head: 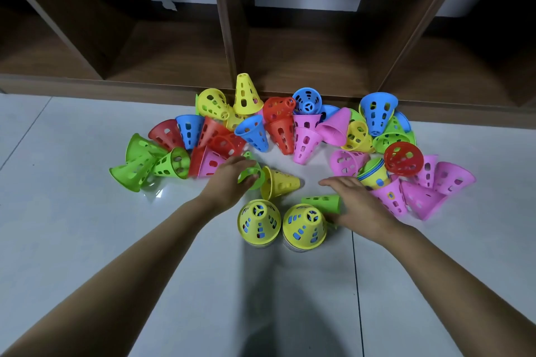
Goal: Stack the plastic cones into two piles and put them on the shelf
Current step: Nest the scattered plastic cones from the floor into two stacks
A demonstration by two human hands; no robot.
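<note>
While the wooden shelf (179,46) stands open and unfilled along the far edge of the tiled floor (72,240), the scatter of loose cones (290,130) lies in a wide arc just before it, tumbled on their sides and over one another. Nearer the person stand two piles (280,223), side by side and almost touching, each topped by a yellow cone with blue showing through its holes.

The left hand (229,180) is closed around a green cone (251,175), just beside a yellow cone (280,184) lying on its side. The right hand (356,203) lies spread, palm down, over another green cone (322,202); whether it grips it I cannot tell.

As I judge it, the piles stand so close that a cone dropped crookedly on one could knock its neighbour over, and a cone set askew may jam rather than nest.

By count: two piles, two hands, two green cones in hand or under it, and roughly thirty-five loose cones, though overlap prevents an exact tally.
</note>
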